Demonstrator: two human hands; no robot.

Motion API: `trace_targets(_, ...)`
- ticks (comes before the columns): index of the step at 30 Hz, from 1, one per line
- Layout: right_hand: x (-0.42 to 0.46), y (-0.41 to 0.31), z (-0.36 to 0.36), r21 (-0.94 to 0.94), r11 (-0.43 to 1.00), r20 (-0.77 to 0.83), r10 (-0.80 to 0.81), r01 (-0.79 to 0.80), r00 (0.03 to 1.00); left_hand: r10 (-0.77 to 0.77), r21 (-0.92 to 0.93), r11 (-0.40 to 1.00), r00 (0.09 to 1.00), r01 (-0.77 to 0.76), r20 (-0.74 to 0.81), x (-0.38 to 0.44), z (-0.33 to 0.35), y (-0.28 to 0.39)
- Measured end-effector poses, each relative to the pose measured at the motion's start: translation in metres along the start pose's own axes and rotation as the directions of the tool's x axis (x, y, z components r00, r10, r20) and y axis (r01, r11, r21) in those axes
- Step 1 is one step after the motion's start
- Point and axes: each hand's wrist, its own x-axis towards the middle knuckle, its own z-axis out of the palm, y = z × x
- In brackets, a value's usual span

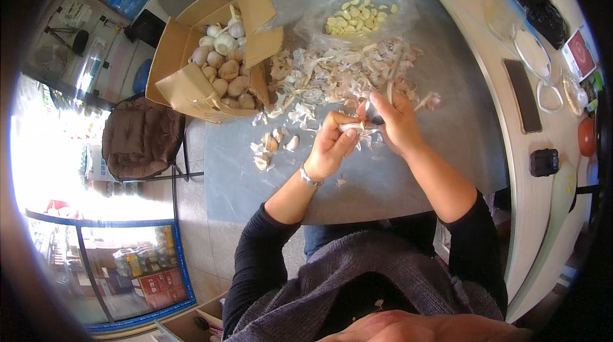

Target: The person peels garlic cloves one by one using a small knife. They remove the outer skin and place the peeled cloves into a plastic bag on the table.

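My left hand [330, 145] pinches a partly peeled garlic clove [352, 127] between thumb and fingers. In my right hand [400, 124] is a small metal-bladed tool [374, 113], probably a knife, close against the clove; my fingers hide part of it. Several unpeeled garlic cloves [271, 143] lie on the grey table [239, 188] to the left of my hands. Beyond them spreads a heap of papery garlic skins [335, 71]. Peeled pale-yellow cloves [357, 17] rest on a clear plastic bag [306, 26] at the table's far side.
An open cardboard box [175, 74] of whole garlic bulbs [225, 45] stands at the far left. A brown cushioned chair [141, 138] is left of the table. Along the right runs a pale counter [498, 97] with a dark phone-like slab [523, 95] and a black plastic bag [534, 6].
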Motion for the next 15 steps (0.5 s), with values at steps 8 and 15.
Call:
trace_targets(8, -0.003, -0.001, 0.005, -0.072, 0.997, 0.022, 0.017, -0.015, 1.0, 0.124, 0.726, 0.687, 0.984, 0.009, -0.129, 0.002, 0.006, 0.012)
trace_targets(15, -0.001, 0.001, -0.007, -0.218, 0.97, 0.098, 0.134, -0.11, 0.986, 0.168, 0.752, 0.659, 0.979, -0.024, -0.116, 0.002, 0.009, 0.014)
